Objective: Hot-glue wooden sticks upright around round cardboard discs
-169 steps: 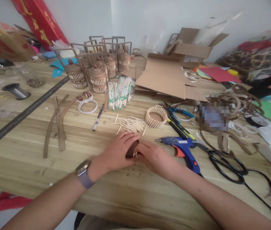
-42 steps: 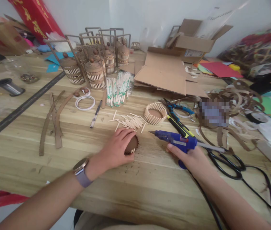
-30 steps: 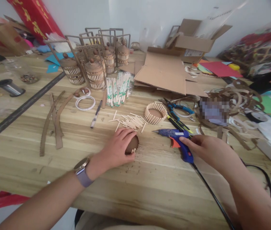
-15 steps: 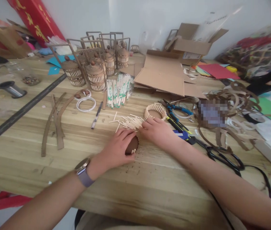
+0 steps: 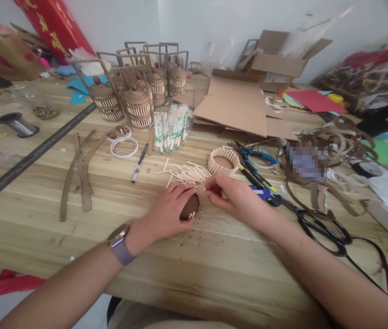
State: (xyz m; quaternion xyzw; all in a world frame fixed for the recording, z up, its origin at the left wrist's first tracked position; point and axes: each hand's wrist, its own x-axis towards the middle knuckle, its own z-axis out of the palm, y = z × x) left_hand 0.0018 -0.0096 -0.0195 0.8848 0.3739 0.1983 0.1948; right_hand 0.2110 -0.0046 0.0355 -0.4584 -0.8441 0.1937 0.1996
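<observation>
My left hand (image 5: pixel 168 211) presses down on a small brown cardboard disc (image 5: pixel 189 208) on the wooden table (image 5: pixel 111 219), fingers curled over its top. Just to the right of the disc, my right hand (image 5: pixel 231 196) pinches a short wooden stick (image 5: pixel 205 188) between thumb and fingers. A pile of short wooden sticks (image 5: pixel 188 173) lies just beyond both hands. A finished ring of sticks on a cardboard base (image 5: pixel 223 160) stands behind my right hand. The blue glue gun (image 5: pixel 262 193) lies partly hidden behind my right wrist.
Black scissors (image 5: pixel 327 230) and a black cord lie at the right. Blue pliers (image 5: pixel 255 155), cardboard strips (image 5: pixel 80 176), a craft knife (image 5: pixel 139 164), packs of chopsticks (image 5: pixel 169 130) and several small cardboard baskets (image 5: pixel 135 105) stand further back, beside flattened cardboard boxes (image 5: pixel 238 103).
My right hand put the glue gun down, reached to the stick pile and drew back toward the disc with one stick. My left hand stayed on the disc.
</observation>
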